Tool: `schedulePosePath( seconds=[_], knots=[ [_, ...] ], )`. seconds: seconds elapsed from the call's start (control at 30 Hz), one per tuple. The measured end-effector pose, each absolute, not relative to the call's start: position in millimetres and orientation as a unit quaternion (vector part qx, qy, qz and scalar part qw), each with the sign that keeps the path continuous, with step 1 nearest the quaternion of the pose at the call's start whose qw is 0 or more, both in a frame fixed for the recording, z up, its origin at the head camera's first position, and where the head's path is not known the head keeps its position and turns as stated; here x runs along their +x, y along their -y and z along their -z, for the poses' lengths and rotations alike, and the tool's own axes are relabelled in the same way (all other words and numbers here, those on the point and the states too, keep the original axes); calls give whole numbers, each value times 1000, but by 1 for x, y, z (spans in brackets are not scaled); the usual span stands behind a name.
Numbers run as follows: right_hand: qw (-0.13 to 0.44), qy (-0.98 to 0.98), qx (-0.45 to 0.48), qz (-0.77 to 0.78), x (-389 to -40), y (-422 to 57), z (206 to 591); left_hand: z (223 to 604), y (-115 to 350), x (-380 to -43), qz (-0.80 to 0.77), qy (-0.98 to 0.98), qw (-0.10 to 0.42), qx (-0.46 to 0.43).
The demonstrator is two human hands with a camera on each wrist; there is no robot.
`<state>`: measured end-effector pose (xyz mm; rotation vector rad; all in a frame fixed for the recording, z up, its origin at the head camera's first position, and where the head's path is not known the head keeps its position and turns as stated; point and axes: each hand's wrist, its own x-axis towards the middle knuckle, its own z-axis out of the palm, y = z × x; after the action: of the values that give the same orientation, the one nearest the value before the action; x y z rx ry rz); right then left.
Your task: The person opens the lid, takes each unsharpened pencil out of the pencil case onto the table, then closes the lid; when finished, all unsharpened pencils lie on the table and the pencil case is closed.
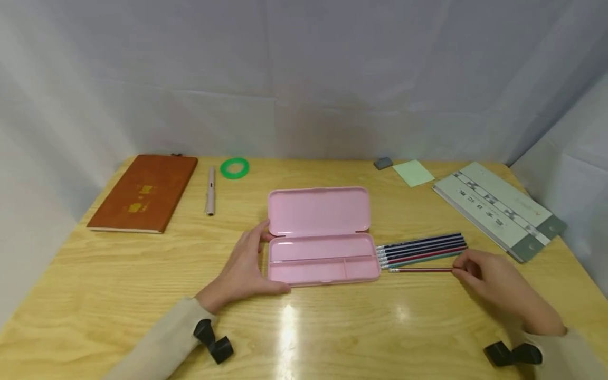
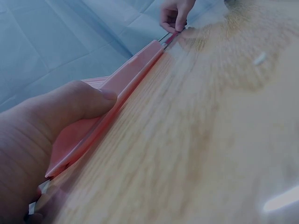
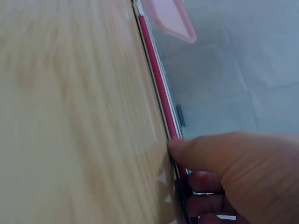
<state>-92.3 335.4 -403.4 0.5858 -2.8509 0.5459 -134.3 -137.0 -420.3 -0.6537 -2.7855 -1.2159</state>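
Observation:
A pink pencil case (image 1: pixel 319 248) lies with its lid raised, and its compartments hold nothing. My left hand (image 1: pixel 242 266) grips its left end, the thumb along the front rim and the fingers behind; the left wrist view shows that thumb (image 2: pixel 96 100) on the pink wall. To the right of the case, my right hand (image 1: pixel 494 279) pinches a dark red pencil (image 1: pixel 420 269) by its far end. This pencil lies apart, in front of a row of several pencils (image 1: pixel 423 248), mostly dark, with one red and one green. In the right wrist view, thumb and fingers (image 3: pixel 201 151) meet on the red shaft.
A brown notebook (image 1: pixel 147 192), a pale pen (image 1: pixel 211 191) and a green tape ring (image 1: pixel 235 168) lie at the left. Toward the back right are a grey eraser (image 1: pixel 382 163), a light green paper square (image 1: pixel 413 173) and a grey-green notebook (image 1: pixel 496 208). A pale curtain (image 1: pixel 304 79) hangs behind the table.

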Motion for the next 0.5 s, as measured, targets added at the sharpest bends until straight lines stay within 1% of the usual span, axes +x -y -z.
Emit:
schedulePosePath(
  seconds=[0.17,0.5],
  knots=[
    [45,961,197,-189,-102,-309,401,421,139,-136,387,896,22,-216],
    [-7,946,249,-209,-117,-241,385,421,138,-134,383,897,25,-219]
  ],
)
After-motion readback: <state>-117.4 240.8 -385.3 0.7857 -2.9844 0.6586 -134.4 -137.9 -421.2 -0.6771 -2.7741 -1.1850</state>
